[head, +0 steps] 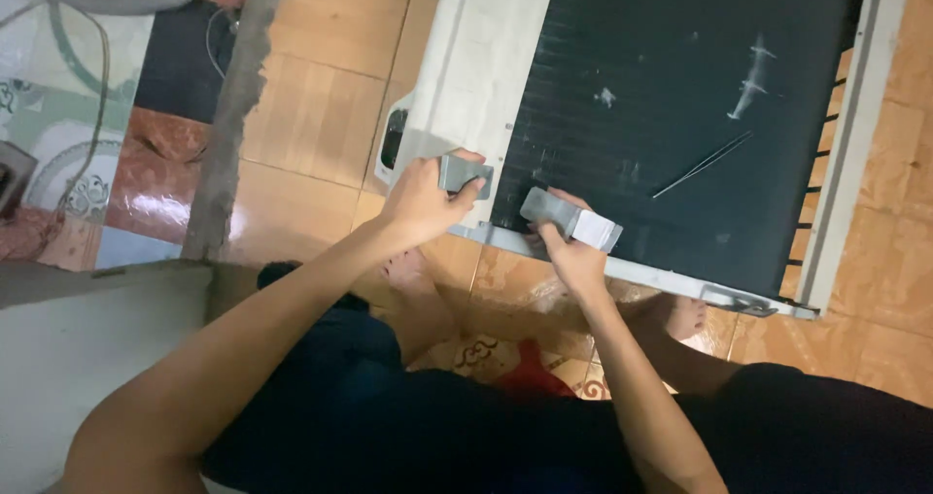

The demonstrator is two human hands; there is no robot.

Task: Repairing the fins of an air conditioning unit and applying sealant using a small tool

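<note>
My left hand [420, 198] closes its grip on a small grey block [463, 174] at the corner of the white-framed unit [483, 57] lying on the tiled floor [311, 115]. My right hand [573, 254] clasps a second grey block [569, 219], pressed against the black finned panel [680, 96] near its lower edge.

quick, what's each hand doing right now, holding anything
Left hand: closed on a small grey metal piece at the corner of the finned unit.
Right hand: closed on a grey flat tool against the fins.
</note>
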